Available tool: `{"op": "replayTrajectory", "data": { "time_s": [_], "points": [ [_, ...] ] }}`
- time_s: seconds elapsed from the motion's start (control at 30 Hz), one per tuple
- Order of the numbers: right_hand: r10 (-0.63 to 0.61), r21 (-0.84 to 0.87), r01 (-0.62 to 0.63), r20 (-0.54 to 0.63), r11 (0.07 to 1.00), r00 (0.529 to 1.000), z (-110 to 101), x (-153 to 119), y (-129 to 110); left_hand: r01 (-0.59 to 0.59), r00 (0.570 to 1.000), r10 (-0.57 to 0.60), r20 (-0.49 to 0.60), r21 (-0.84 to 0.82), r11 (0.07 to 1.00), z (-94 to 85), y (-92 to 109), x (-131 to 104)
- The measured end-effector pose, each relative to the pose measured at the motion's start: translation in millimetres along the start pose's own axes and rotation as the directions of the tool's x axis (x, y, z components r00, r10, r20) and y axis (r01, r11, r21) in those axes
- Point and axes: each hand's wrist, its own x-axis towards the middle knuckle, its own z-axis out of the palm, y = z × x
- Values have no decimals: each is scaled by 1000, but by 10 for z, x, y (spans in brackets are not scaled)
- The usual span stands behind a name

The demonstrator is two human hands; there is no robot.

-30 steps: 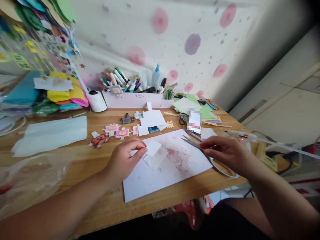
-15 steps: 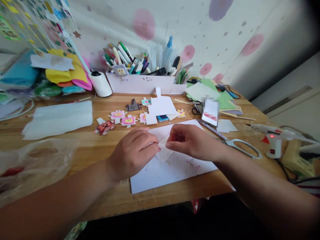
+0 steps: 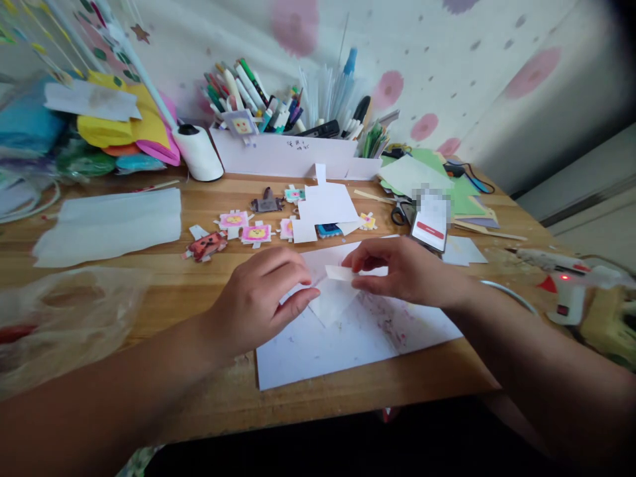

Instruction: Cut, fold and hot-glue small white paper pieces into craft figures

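Note:
My right hand [image 3: 385,268] pinches a small white paper strip [image 3: 338,273] between thumb and fingers. Beneath the strip a white square of paper [image 3: 334,303] lies on a larger white sheet [image 3: 298,361] marked with pink smudges. My left hand [image 3: 265,295] hovers at the left of the square, thumb and fingers apart, with nothing held. Beyond the hands lie a white paper cut-out [image 3: 328,204] and several small paper figures, among them a pink one [image 3: 256,233] and a red-brown one [image 3: 206,245].
At the right are a phone [image 3: 430,222], black-handled scissors [image 3: 399,213] and a glue gun [image 3: 566,281] with a red light lit. A pen box [image 3: 288,157] stands at the back. On the left lie white paper [image 3: 114,225] and a clear plastic bag [image 3: 84,311].
My left hand has let go of the paper strip and its fingers have spread. My right hand has drawn the strip slightly to the right. The view has shifted a little.

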Motion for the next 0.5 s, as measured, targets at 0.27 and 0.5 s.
{"op": "replayTrajectory", "data": {
  "time_s": [0.27,0.5],
  "points": [
    [-163,158,171,-67,973,984,-125,-118,317,-40,876,42,480,-14,999,71,36,-25],
    [-231,111,232,-21,966,973,-74,-147,359,-155,834,238,498,-203,967,74,-142,-40]
  ]
}}
